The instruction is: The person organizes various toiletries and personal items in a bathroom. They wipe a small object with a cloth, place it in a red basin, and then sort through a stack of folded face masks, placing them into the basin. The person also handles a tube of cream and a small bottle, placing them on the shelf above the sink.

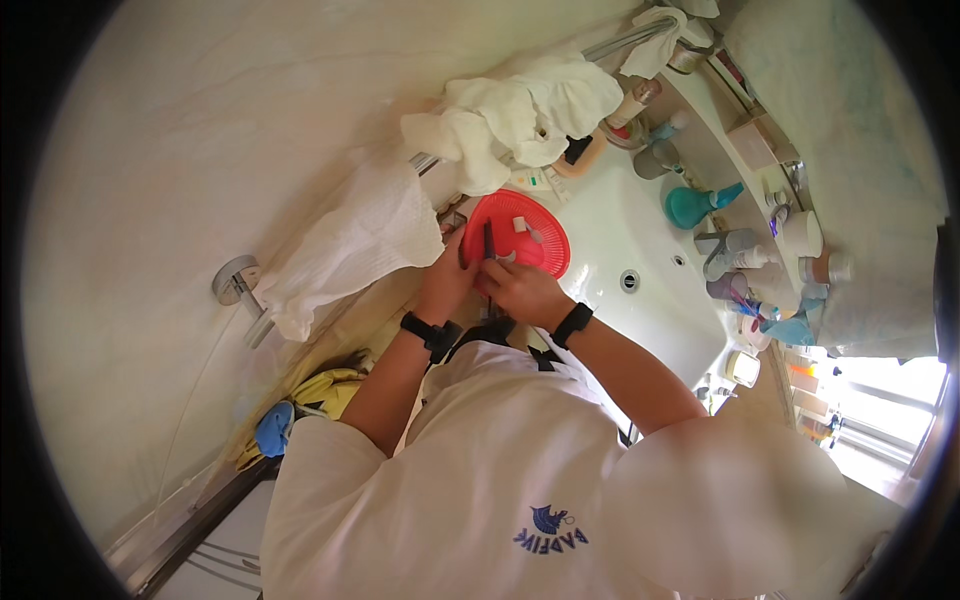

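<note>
A red plastic basket (553, 238) with a ribbed rim lies before me at the basin's left side. My left hand (444, 279) grips its left edge, the thumb near the rim. Over the near edge, my right hand (517, 289) has its fingers curled around the lower end of a thin dark stick-like object (489, 234), whose exact kind I cannot make out. A small white block (519, 223) and small pale pieces (535, 235) are in the basket. Both wrists wear black bands. My fingertips partly hide each other.
White towels (517, 112) hang on a metal rail at the upper left. The white basin (600, 240) has a drain (629, 281). Along its right rim stand a teal spray bottle (688, 207), cups and other bottles. Yellow and blue cloths (274, 429) lie at the lower left.
</note>
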{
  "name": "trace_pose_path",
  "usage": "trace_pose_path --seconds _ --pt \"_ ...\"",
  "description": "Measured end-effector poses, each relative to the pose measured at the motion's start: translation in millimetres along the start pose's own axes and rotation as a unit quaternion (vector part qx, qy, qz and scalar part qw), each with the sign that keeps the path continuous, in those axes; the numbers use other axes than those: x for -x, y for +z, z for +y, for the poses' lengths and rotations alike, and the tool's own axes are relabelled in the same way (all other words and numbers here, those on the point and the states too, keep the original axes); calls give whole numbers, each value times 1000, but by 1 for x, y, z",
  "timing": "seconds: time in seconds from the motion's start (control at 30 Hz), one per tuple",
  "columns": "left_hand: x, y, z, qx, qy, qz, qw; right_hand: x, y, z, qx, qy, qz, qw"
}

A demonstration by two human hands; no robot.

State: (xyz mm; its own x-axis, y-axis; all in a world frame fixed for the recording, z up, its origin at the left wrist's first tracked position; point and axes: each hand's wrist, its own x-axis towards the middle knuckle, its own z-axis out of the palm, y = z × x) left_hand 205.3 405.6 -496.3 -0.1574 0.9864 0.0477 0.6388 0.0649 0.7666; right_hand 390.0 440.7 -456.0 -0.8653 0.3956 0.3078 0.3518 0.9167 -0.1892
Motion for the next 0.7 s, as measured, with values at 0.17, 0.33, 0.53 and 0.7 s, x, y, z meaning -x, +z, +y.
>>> trace_pose_path --seconds 0.17,0.33,0.53,0.7 --pt "2 10 -9 24 -7 9 1000 2 -3 8 50 2 -14 999" --pt "4 10 -10 5 10 25 1000 1 2 6 3 40 -87 995" --pt "4 -2 12 41 -45 -8 998 0 4 24 -39 220 -88 971" --pt "5 -2 19 10 -10 12 1000 -8 15 17 29 290 -178 940"
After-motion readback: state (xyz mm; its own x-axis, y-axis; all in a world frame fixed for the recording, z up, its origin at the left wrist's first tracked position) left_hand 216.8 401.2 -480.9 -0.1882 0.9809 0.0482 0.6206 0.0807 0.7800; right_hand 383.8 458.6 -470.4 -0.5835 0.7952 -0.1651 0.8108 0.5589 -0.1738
